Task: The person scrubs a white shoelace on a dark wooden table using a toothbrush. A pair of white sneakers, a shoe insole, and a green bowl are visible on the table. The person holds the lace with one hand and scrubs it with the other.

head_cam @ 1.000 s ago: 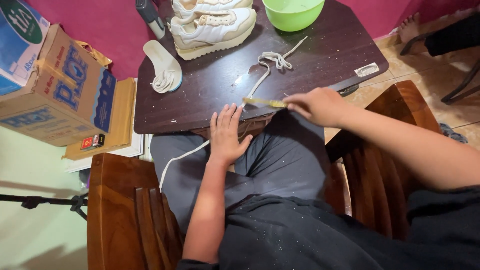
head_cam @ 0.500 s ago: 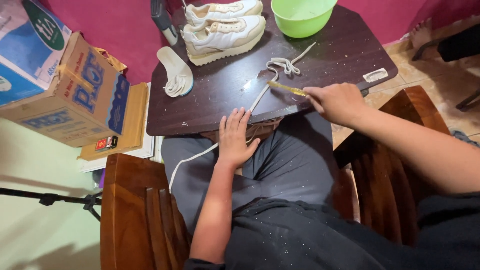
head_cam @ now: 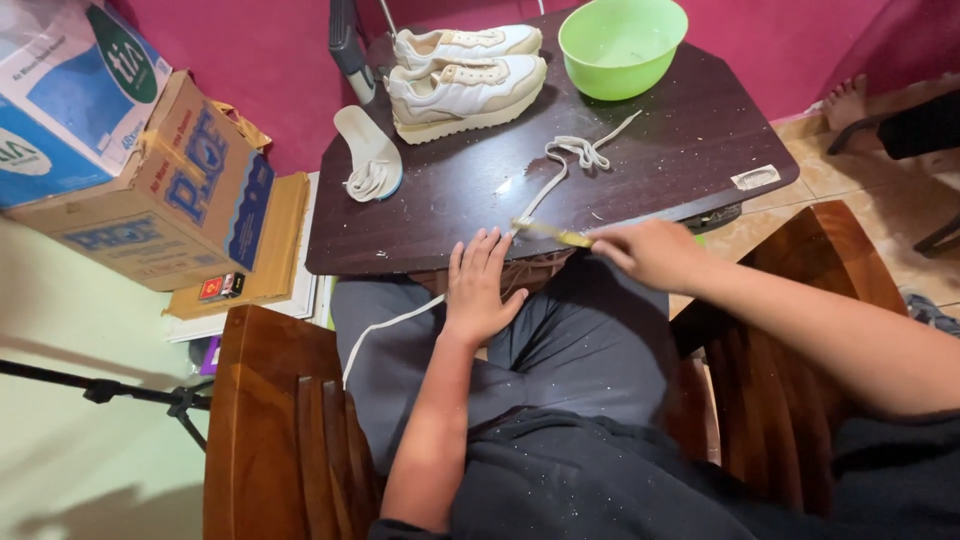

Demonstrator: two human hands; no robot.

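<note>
My right hand [head_cam: 652, 254] is shut on a small yellow brush [head_cam: 560, 235], whose bristle end rests on a white shoelace [head_cam: 555, 170] at the near edge of the dark wooden table [head_cam: 660, 150]. The lace runs from a loose coil on the table, over the edge and down across my lap. My left hand [head_cam: 478, 290] lies flat with fingers spread on the lace at the table's edge, pinning it against my grey trousers.
A pair of white sneakers [head_cam: 465, 85] and a green bowl [head_cam: 622, 45] stand at the table's far side. A white insole [head_cam: 368, 152] with another lace lies at the left. Cardboard boxes [head_cam: 150, 180] stack to the left. Wooden chair arms [head_cam: 290, 420] flank me.
My right hand with the brush has shifted left along the lace, toward my left hand. My left hand stays pressed on the lace. The camera view has shifted slightly.
</note>
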